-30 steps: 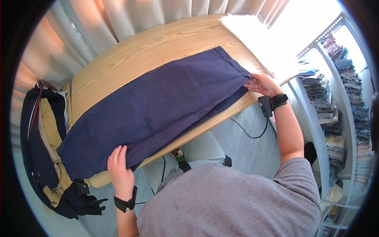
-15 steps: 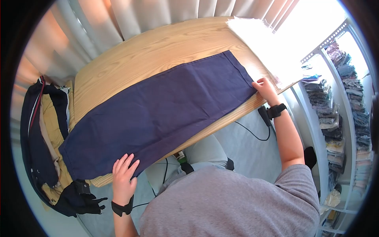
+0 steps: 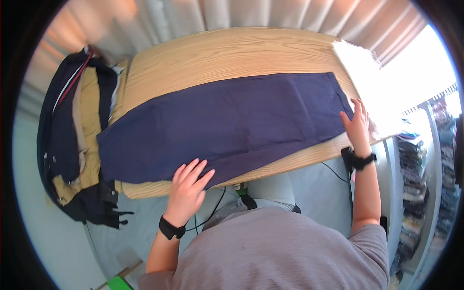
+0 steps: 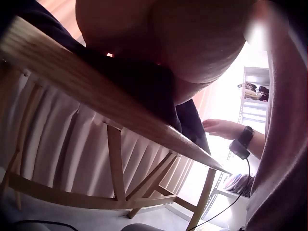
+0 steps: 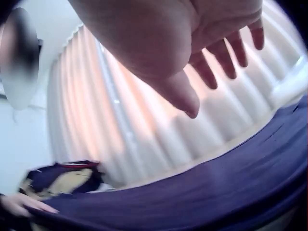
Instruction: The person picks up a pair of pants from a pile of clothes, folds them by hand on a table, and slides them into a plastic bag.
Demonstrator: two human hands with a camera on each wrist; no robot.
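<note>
Navy, Tan and Stripes

A long, flat, solid-navy cloth garment (image 3: pixel 227 121) is contrasting with a light-brown, grained wooden desk (image 3: pixel 217 53). Red and white stripes (image 3: pixel 74 80) are running down a bunched navy fabric garment (image 3: pixel 62 137) beside tan cloth (image 3: pixel 89 96). Pleated fabric curtains (image 3: pixel 237 14) are showing cream and peach.

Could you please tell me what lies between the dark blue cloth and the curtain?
In the head view, only a bare stretch of wooden tabletop lies between the dark blue cloth and the curtain.
</note>
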